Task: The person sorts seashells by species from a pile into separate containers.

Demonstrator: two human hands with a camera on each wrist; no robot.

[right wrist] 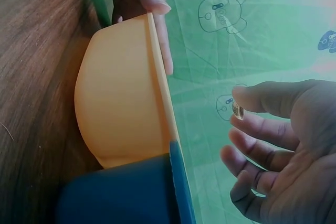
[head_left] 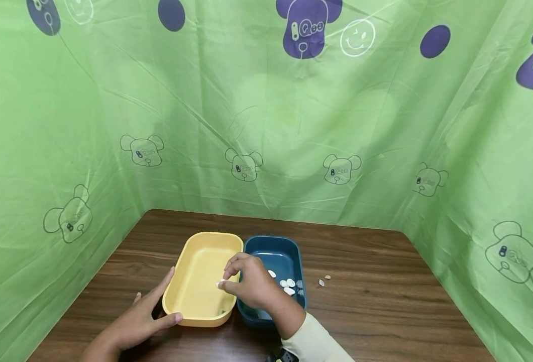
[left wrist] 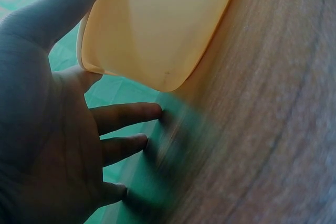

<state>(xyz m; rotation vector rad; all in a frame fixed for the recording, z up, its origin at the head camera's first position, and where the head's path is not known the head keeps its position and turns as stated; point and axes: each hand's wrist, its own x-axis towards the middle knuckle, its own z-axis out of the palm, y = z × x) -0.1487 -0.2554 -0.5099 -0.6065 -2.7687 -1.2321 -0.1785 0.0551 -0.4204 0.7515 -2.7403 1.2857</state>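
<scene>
A yellow plastic tray (head_left: 199, 279) lies on the table beside a dark blue tray (head_left: 271, 259). At the yellow tray's near left corner my left hand (head_left: 136, 321) touches the wall, thumb and forefinger spread and the other fingers straight in the left wrist view. Over the yellow tray, my right hand (head_left: 253, 282) pinches a small white pebble (head_left: 220, 284) between thumb and forefinger. That pebble (right wrist: 238, 110) looks shiny in the right wrist view. Several white pebbles (head_left: 289, 290) lie in the blue tray, partly hidden by my right forearm.
Two small stones (head_left: 322, 282) lie on the brown wooden table (head_left: 375, 301), right of the blue tray. A small dark spot (head_left: 223, 311) shows inside the yellow tray's near right corner. Green printed cloth (head_left: 293, 110) surrounds the table at the back and sides.
</scene>
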